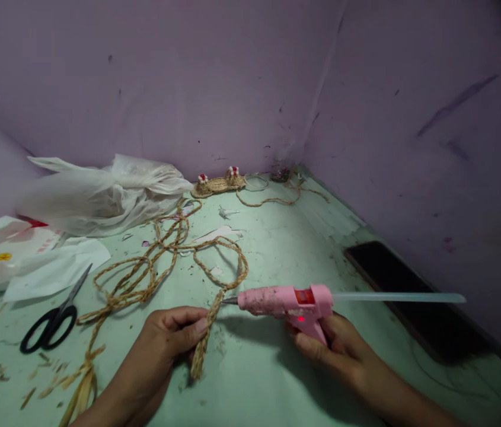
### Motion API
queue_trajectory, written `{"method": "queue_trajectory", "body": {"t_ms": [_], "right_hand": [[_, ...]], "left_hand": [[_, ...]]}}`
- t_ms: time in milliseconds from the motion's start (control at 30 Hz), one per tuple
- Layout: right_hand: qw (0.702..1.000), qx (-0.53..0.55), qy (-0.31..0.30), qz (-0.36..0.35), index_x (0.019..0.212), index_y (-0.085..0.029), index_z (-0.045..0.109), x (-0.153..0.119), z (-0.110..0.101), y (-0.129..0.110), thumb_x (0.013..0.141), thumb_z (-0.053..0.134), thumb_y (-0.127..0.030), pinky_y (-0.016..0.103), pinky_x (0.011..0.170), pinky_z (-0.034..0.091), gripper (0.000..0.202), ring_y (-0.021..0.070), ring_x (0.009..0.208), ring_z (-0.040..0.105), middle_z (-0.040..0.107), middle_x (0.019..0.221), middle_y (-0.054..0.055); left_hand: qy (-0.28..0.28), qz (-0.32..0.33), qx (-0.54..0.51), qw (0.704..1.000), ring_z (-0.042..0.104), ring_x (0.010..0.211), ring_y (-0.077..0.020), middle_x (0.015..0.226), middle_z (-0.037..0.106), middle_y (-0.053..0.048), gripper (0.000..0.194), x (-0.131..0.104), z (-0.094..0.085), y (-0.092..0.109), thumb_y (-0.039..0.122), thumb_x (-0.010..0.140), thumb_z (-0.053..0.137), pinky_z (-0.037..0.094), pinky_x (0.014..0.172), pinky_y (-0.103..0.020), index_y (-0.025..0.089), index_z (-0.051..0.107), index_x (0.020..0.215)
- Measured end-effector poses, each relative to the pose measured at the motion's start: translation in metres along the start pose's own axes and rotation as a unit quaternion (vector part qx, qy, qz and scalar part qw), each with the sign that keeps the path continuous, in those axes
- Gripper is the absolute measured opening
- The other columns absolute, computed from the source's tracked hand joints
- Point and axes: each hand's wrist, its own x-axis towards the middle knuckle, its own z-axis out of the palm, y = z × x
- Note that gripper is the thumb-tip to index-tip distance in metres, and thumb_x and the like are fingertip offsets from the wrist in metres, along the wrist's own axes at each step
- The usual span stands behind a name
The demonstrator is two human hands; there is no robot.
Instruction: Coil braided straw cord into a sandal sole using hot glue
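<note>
My left hand (pixel 178 338) pinches a short, flat piece of braided straw (pixel 206 338) between thumb and fingers, low in the middle of the view. The piece joins a long, thin braided cord (pixel 243 270) that loops away over the table to the left. Wrapped round the handle of a pink glue gun (pixel 286 301) is my right hand (pixel 334 350). The gun's metal nozzle points left and meets the edge of the braid near its upper part. A red light shows on the gun, and a clear glue stick (pixel 401 298) sticks out of its back.
Black scissors (pixel 50 326) lie at the left beside straw scraps. White plastic bags (pixel 112 196) fill the back left. A woven piece with red and white beads (pixel 219 185) rests by the wall. A dark phone (pixel 410 296) lies at the right on the green table (pixel 272 243).
</note>
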Motion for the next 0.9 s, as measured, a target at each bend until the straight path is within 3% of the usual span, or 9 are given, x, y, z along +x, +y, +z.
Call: {"method": "queue_trajectory", "body": {"t_ms": [333, 800, 900], "right_hand": [[1.0, -0.022, -0.008, 0.021, 0.081, -0.016, 0.061, -0.002, 0.0, 0.009, 0.074, 0.055, -0.051, 0.033, 0.063, 0.045, 0.036, 0.0183, 0.067, 0.048, 0.051, 0.073, 0.003], [0.999, -0.033, -0.036, -0.02, 0.079, -0.017, 0.066, -0.001, -0.001, 0.003, 0.078, 0.055, -0.048, 0.032, 0.063, 0.049, 0.033, 0.0193, 0.067, 0.054, 0.058, 0.073, 0.005], [0.997, -0.015, -0.058, -0.04, 0.086, -0.018, 0.068, -0.001, 0.0, -0.002, 0.08, 0.054, -0.045, 0.033, 0.071, 0.049, 0.031, 0.0209, 0.074, 0.057, 0.062, 0.079, 0.006]], "left_hand": [[-0.004, 0.0, 0.004, 1.0, 0.059, 0.057, -0.015, 0.06, 0.066, -0.004, 0.035, -0.002, -0.001, -0.002, 0.036, 0.053, 0.081, 0.044, 0.057, -0.025, 0.013, 0.074, 0.079], [0.006, -0.001, -0.001, 1.0, 0.055, 0.054, -0.0128, 0.056, 0.062, -0.002, 0.035, -0.001, 0.002, 0.002, 0.036, 0.052, 0.081, 0.043, 0.055, -0.024, 0.013, 0.074, 0.077], [0.008, 0.0, -0.002, 1.0, 0.054, 0.052, -0.0121, 0.056, 0.062, -0.002, 0.035, 0.0, 0.002, 0.001, 0.036, 0.051, 0.081, 0.044, 0.056, -0.025, 0.012, 0.074, 0.076]]}}
